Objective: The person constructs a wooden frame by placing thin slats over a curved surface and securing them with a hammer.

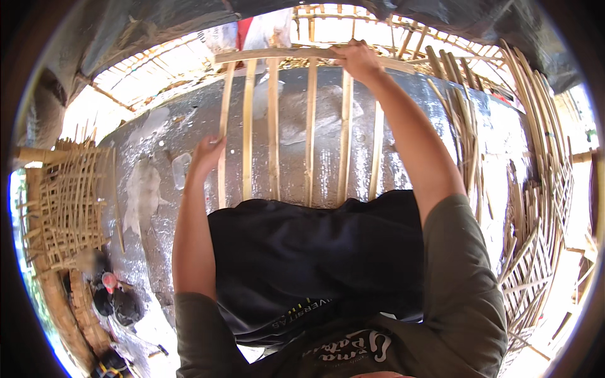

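Head view: I look down over my own dark shirt at a frame of bamboo slats [296, 126] lying on a grey foil-covered sheet [157, 145]
Bamboo slats: six pale upright strips run side by side from my lap away from me, with a crosswise strip [277, 54] laid over their far ends
Left hand [207, 154]: my left grip rests against the outermost slat on the left side, fingers curled toward it about halfway along; I cannot tell whether they close round it or only press on it
Right hand [357, 60]: my right arm is stretched far forward, and its grip is clenched on the crosswise strip where that strip crosses the fifth slat
Where the frame sits: its near ends disappear under the dark cloth [315, 264] over my lap, its far end lies near the sheet's far edge
Spacing: the slats stand apart, with the grey sheet showing in each gap
Left side: a loosely woven bamboo panel [63, 201] lies well apart from my left hand, with some dark round things and a small red-topped object [109, 280] below it
Right side: a thick bundle of loose bamboo strips [535, 189] curves along the sheet's edge, and a few more strips [463, 126] lie beside my right forearm
Far end: more bamboo lattice [353, 25] stands in bright light beyond the crosswise strip
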### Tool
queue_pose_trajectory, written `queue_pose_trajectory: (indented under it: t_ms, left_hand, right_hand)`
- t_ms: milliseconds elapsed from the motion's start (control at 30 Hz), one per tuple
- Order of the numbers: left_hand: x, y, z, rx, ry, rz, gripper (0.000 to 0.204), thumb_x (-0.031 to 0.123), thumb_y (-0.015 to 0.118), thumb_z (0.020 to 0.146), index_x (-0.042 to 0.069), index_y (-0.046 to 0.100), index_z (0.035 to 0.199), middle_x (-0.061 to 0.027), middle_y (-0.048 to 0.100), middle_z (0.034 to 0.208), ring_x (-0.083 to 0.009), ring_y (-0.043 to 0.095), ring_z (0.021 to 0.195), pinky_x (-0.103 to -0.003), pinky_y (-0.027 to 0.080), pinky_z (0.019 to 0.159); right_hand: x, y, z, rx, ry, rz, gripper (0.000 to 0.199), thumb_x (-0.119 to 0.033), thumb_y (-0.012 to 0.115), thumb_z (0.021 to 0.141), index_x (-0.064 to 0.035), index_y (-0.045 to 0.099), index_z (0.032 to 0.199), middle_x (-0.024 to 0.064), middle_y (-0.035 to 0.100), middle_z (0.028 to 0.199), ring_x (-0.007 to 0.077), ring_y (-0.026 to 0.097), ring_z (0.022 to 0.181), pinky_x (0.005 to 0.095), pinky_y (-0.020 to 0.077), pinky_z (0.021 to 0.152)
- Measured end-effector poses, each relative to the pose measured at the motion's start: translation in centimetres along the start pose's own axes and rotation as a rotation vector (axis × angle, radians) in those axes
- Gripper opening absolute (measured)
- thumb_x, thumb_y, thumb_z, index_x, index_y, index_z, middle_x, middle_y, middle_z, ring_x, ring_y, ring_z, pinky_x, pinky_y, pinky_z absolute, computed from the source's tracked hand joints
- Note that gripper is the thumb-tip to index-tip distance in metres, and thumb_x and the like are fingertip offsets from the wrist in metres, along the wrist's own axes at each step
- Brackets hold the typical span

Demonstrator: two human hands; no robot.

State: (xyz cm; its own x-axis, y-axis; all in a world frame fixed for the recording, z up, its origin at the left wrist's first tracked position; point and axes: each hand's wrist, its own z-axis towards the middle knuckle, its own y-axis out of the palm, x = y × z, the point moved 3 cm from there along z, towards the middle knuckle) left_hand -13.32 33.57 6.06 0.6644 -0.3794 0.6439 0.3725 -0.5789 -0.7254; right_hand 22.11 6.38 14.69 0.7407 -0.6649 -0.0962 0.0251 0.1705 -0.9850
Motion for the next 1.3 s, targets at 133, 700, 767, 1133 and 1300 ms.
queue_pose_trajectory:
  t_ms: [133, 700, 767, 1133, 1300]
  left_hand:
    - [6.4, 0.5, 2.9, 0.139, 0.158, 0.088, 0.068, 0.05, 0.06, 0.086, -0.004, 0.051, 0.126, -0.0225, 0.063, 0.113, -0.0343, 0.061, 0.107, -0.041, 0.046, 0.093]
    - [13.2, 3.0, 16.2, -0.089, -0.004, -0.88, 0.037, 0.041, 0.065, 0.089, 0.008, 0.064, 0.106, -0.0068, 0.069, 0.094, -0.0159, 0.068, 0.084, -0.028, 0.054, 0.065]
    - [13.7, 2.9, 16.6, -0.092, -0.025, -0.935, 0.035, 0.038, 0.065, 0.09, 0.008, 0.064, 0.106, -0.0068, 0.069, 0.091, -0.0157, 0.068, 0.084, -0.028, 0.055, 0.067]
    - [11.1, -0.3, 18.5, -0.15, -0.077, -0.978, 0.034, 0.035, 0.069, 0.087, 0.005, 0.06, 0.101, -0.0068, 0.064, 0.089, -0.0169, 0.066, 0.087, -0.031, 0.059, 0.076]
    - [13.1, 1.0, 16.9, -0.25, -0.077, -1.018, 0.036, 0.035, 0.061, 0.092, 0.007, 0.054, 0.115, -0.009, 0.063, 0.105, -0.0207, 0.065, 0.096, -0.036, 0.057, 0.087]
  right_hand:
    - [3.7, 1.8, 0.1, 0.088, -0.08, -0.037, 0.037, -0.034, 0.06, 0.089, -0.0328, 0.058, 0.126, 0.0118, 0.058, 0.115, 0.0329, 0.054, 0.111, 0.0453, 0.0504, 0.092]
    - [0.9, -0.4, -0.4, 0.113, -0.151, 0.003, 0.038, -0.028, 0.065, 0.087, -0.0263, 0.061, 0.125, 0.0153, 0.06, 0.105, 0.0332, 0.06, 0.098, 0.0442, 0.0523, 0.086]
    - [1.0, -0.5, -0.5, 0.099, -0.149, 0.028, 0.037, -0.027, 0.065, 0.087, -0.0257, 0.061, 0.124, 0.0155, 0.06, 0.103, 0.0328, 0.061, 0.096, 0.044, 0.0526, 0.085]
    - [-0.9, -1.8, 0.1, -0.009, -0.258, 0.094, 0.041, -0.026, 0.07, 0.081, -0.0169, 0.063, 0.12, 0.0149, 0.063, 0.097, 0.0322, 0.064, 0.09, 0.0449, 0.0518, 0.079]
    - [0.1, -2.9, 0.9, -0.048, -0.193, 0.071, 0.04, -0.027, 0.071, 0.081, -0.0123, 0.064, 0.118, 0.014, 0.066, 0.101, 0.0312, 0.064, 0.093, 0.0425, 0.0511, 0.082]
